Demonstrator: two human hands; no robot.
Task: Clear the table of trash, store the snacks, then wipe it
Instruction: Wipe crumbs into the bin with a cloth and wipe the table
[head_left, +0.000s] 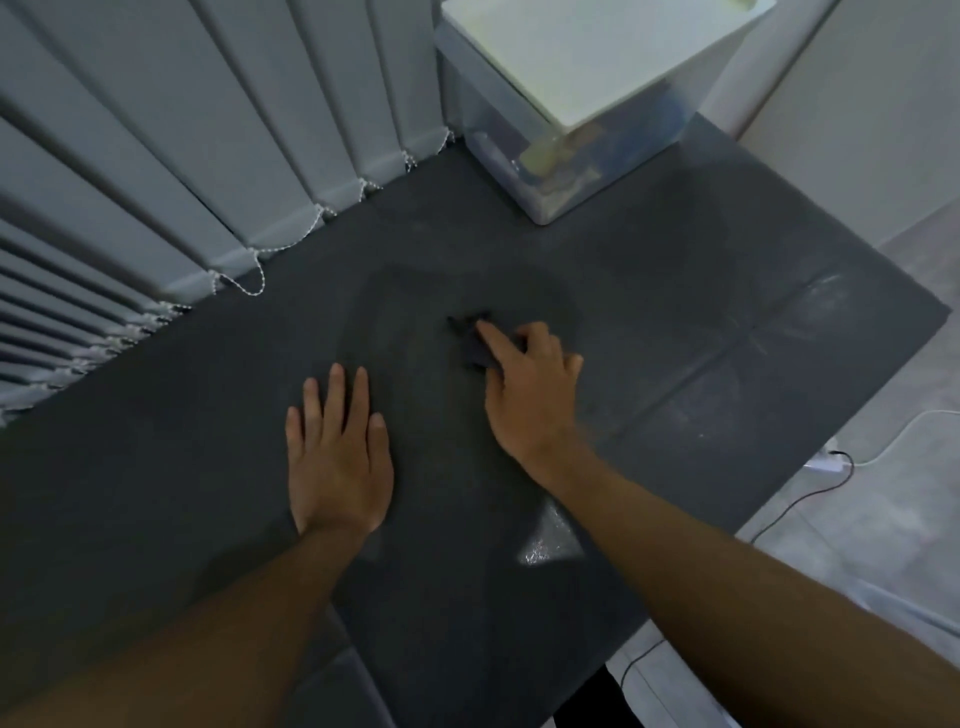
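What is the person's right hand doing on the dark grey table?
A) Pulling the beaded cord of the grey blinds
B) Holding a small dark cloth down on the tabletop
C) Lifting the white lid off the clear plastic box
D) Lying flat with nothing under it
B: the right hand has its fingers over a small dark cloth, holding it against the dark grey table, well short of the box and the blinds.

Dim, bluish interior view. Soft shadows lie beside both forearms (737, 597) on the dark desk (701, 291); one bright glare patch (549, 543) shines between them. The white box lid (597, 57) is brightest. Overall soft focus; wide-angle distortion curves the blinds (156, 156) at left.
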